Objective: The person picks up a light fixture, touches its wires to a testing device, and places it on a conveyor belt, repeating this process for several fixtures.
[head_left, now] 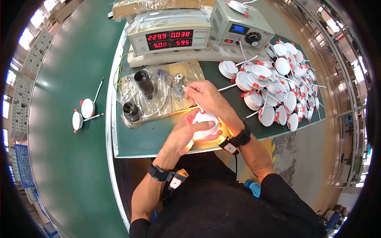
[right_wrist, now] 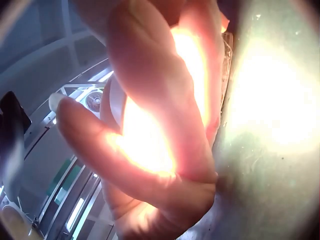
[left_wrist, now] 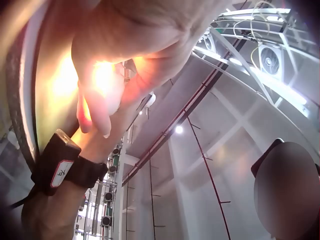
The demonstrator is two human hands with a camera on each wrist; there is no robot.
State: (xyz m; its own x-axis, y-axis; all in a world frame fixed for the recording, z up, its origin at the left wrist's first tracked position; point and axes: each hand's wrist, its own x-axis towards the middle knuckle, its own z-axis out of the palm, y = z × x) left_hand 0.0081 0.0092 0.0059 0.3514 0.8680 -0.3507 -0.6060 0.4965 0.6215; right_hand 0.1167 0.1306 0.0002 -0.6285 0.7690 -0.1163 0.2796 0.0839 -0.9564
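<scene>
In the head view, my left hand [head_left: 182, 133] grips a round white downlight [head_left: 205, 118], thumb across its back. The lamp is lit and faces down, throwing a yellow glow over the bench edge. My right hand [head_left: 210, 98] pinches the downlight's white cable, its tip at a small metal contact fixture [head_left: 178, 88] on a plastic-wrapped board [head_left: 160, 104]. Fingers curl round the glaring light [right_wrist: 147, 137] in the right wrist view, where the lamp's outline is mostly washed out. The left wrist view shows the glow [left_wrist: 103, 75] between fingers.
A power meter [head_left: 170, 39] with red digits and a grey voltage regulator [head_left: 242, 29] stand behind. Two black cylinders [head_left: 143, 84] are on the board. Many downlights [head_left: 274, 85] are heaped at right; two more downlights [head_left: 87, 108] lie on the green surface at left.
</scene>
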